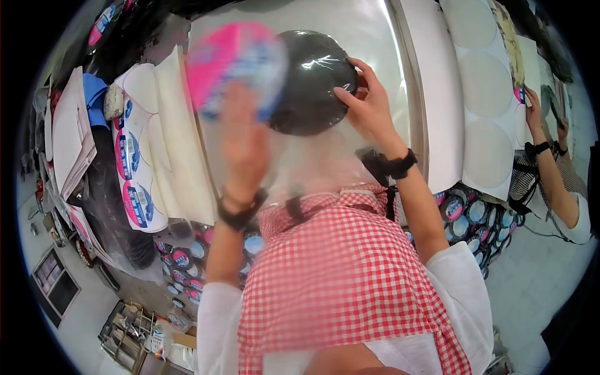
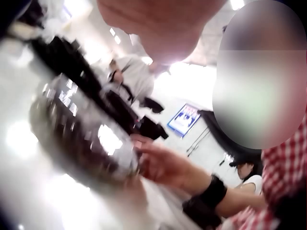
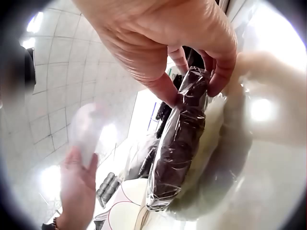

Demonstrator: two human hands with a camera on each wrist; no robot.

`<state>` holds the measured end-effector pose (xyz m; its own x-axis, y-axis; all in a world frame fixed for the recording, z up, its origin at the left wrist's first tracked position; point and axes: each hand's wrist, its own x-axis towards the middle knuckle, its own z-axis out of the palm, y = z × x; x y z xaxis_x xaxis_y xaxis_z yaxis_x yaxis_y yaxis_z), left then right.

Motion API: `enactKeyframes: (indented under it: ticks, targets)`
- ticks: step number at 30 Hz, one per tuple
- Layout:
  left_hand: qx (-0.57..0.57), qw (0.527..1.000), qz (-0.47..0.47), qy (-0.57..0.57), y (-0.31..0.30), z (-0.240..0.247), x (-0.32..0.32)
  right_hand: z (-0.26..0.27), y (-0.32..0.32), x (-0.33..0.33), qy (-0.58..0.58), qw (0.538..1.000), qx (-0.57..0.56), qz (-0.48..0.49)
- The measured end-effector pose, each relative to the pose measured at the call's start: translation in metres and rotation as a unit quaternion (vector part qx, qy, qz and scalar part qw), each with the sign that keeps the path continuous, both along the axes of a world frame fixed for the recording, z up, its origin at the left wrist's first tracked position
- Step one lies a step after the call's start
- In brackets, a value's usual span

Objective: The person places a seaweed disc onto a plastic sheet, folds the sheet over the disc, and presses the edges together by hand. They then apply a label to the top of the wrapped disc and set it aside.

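Fingers (image 1: 365,69) of the right hand (image 1: 374,111) curled on the edge of 1 round black pack (image 1: 310,84), thumb on its near face; gap between them no wider than the pack. Pack wrapped in shiny clear film, tilted up at the bench (image 1: 376,30); right wrist view shows its rim pinched from above. Left hand (image 1: 245,142) raised, blurred, holding 1 pink, blue and white label (image 1: 215,62) upright just beside the pack, on its left; right wrist view puts finger and thumb at the label's lower edge, exact spread cannot be told. Head view has label and pack overlapping; contact cannot be told. Left of the bench: printed strip (image 1: 136,203) with more labels, and a blue cloth (image 1: 95,97) beyond. Right: white sheet (image 1: 489,81) marked with 3 large circles. Many small round packs (image 1: 477,211) lower down. Far right, 1 other person's arm (image 1: 555,178), strap at the wrist.
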<state>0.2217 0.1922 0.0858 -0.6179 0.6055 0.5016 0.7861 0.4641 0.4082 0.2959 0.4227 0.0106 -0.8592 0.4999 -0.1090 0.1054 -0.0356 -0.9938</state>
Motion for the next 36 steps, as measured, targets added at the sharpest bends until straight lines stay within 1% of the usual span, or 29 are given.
enactKeyframes:
  ticks: [1, 2, 4, 5, 9, 10, 12, 13, 14, 15, 17, 18, 20, 21, 22, 23, 24, 25, 26, 27, 28, 29, 30, 32, 33, 35, 36]
  targets:
    - [0.0, 0.999, -0.044, -0.01, 0.014, -0.029, 0.0, -0.004, 0.0, 0.0, -0.001, 1.0, -0.017, 0.0]
    - [-0.02, 0.998, -0.06, -0.003, 0.024, -0.042, 0.0, -0.006, 0.0, 0.001, -0.01, 1.0, 0.017, 0.0]
    - [-0.034, 0.996, -0.079, -0.005, 0.031, -0.05, -0.004, -0.001, 0.0, 0.001, -0.027, 0.998, 0.065, -0.001]
    - [-0.042, 0.995, -0.088, -0.008, 0.033, -0.052, -0.005, 0.002, -0.001, 0.002, -0.037, 0.995, 0.089, -0.001]
    - [-0.185, 0.974, -0.12, -0.054, 0.035, -0.053, -0.003, 0.0, 0.003, 0.004, -0.033, 0.995, 0.098, 0.009]
    - [-0.241, 0.965, -0.093, -0.057, 0.037, -0.034, 0.002, -0.001, 0.005, 0.005, -0.028, 0.996, 0.082, 0.02]
    - [-0.263, 0.96, -0.085, -0.042, 0.054, -0.02, -0.007, -0.002, 0.009, 0.009, -0.022, 0.998, 0.053, 0.037]
    - [-0.271, 0.958, -0.08, -0.037, 0.059, -0.019, -0.01, -0.003, 0.009, 0.009, -0.024, 0.997, 0.058, 0.039]
    - [-0.273, 0.956, -0.102, 0.034, 0.07, -0.035, -0.024, -0.002, 0.009, 0.009, -0.026, 0.997, 0.064, 0.044]
    - [-0.265, 0.962, -0.07, 0.009, 0.07, -0.039, -0.03, -0.001, 0.009, 0.007, -0.024, 0.996, 0.071, 0.048]
    - [-0.24, 0.97, -0.008, -0.024, 0.07, -0.042, -0.054, 0.001, 0.015, 0.004, -0.016, 0.998, 0.008, 0.066]
    - [-0.149, 0.976, 0.054, -0.147, 0.056, -0.055, -0.076, 0.003, 0.016, 0.006, -0.012, 0.997, -0.026, 0.071]
    - [-0.248, 0.944, 0.088, -0.197, 0.01, -0.07, -0.102, 0.009, 0.019, 0.003, -0.016, 0.996, -0.054, 0.07]
    - [-0.052, 0.914, -0.008, -0.401, -0.01, -0.07, -0.102, 0.014, 0.016, 0.002, -0.019, 0.995, -0.07, 0.068]
    - [0.157, 0.858, -0.013, -0.488, -0.02, -0.057, -0.084, 0.035, 0.007, -0.002, 0.025, 0.993, -0.079, 0.087]
    - [0.323, 0.741, 0.01, -0.589, -0.027, -0.013, -0.067, 0.062, 0.002, -0.011, 0.056, 0.984, -0.111, 0.127]
    - [0.346, 0.741, 0.068, -0.571, -0.054, 0.006, -0.061, 0.09, -0.004, -0.02, 0.085, 0.972, -0.144, 0.165]
    - [0.426, 0.721, 0.11, -0.535, -0.096, 0.017, -0.049, 0.107, -0.01, -0.028, 0.113, 0.957, -0.176, 0.202]
    - [0.65, 0.554, -0.195, -0.482, -0.116, 0.034, -0.059, 0.11, -0.01, -0.044, 0.102, 0.967, -0.144, 0.183]
    - [0.675, 0.252, -0.511, -0.468, -0.136, 0.052, -0.068, 0.11, -0.004, -0.069, 0.092, 0.976, -0.112, 0.165]
    - [0.677, 0.3, -0.548, -0.389, -0.138, 0.081, -0.061, 0.108, 0.003, -0.098, 0.081, 0.982, -0.08, 0.148]
    - [0.679, 0.338, -0.576, -0.305, -0.139, 0.111, -0.052, 0.094, 0.006, -0.128, 0.054, 0.988, -0.102, 0.098]
    - [0.651, 0.405, -0.582, -0.272, -0.151, 0.112, -0.056, 0.074, 0.007, -0.16, 0.028, 0.991, -0.124, 0.05]
    - [0.65, 0.475, -0.474, -0.357, -0.136, 0.103, -0.058, 0.05, 0.011, -0.225, -0.023, 0.983, -0.171, -0.065]
    - [0.644, 0.507, -0.414, -0.396, -0.125, 0.097, -0.057, 0.026, 0.019, -0.263, -0.031, 0.98, -0.146, -0.134]
    - [0.613, 0.503, -0.366, -0.488, -0.106, 0.077, -0.059, 0.034, 0.014, -0.298, -0.041, 0.946, -0.192, -0.258]
    - [0.587, 0.495, -0.369, -0.523, -0.093, 0.069, -0.061, 0.037, 0.014, -0.303, -0.036, 0.944, -0.199, -0.26]
